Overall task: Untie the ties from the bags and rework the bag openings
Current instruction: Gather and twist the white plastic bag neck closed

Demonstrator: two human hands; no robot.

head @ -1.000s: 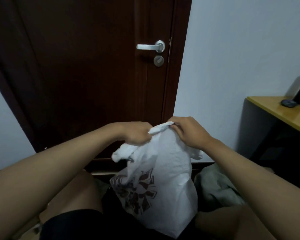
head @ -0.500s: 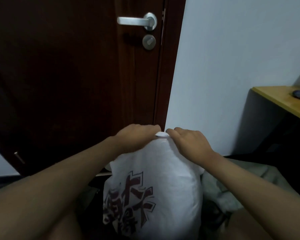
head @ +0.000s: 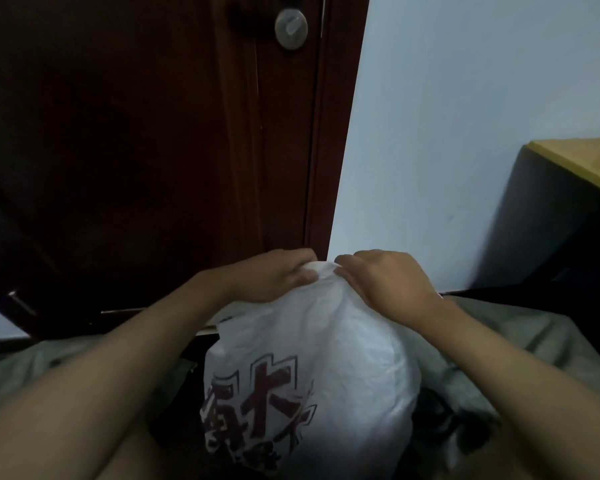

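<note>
At the far left a dark brown door (head: 136,150) fills the background, with a round metal lock (head: 291,28) near its right edge at the top of the view. Below it, the person's left hand (head: 274,277) reaches in from the lower left and is closed on the gathered top of a white plastic bag (head: 326,358), fingers curled over the bunched plastic. The bag stands in the middle, low in the view between the two forearms, puffed out and rounded, with dark red printed characters (head: 257,407) on its near left side. Just right of the left hand, the right hand (head: 385,282) pinches the same bunched top, so the two hands nearly touch there. Behind the right hand is a pale wall (head: 447,133). A crumpled grey cloth (head: 520,337) lies under the right forearm. At the far right stands a table (head: 586,161) with a yellow wooden top and dark side.
</note>
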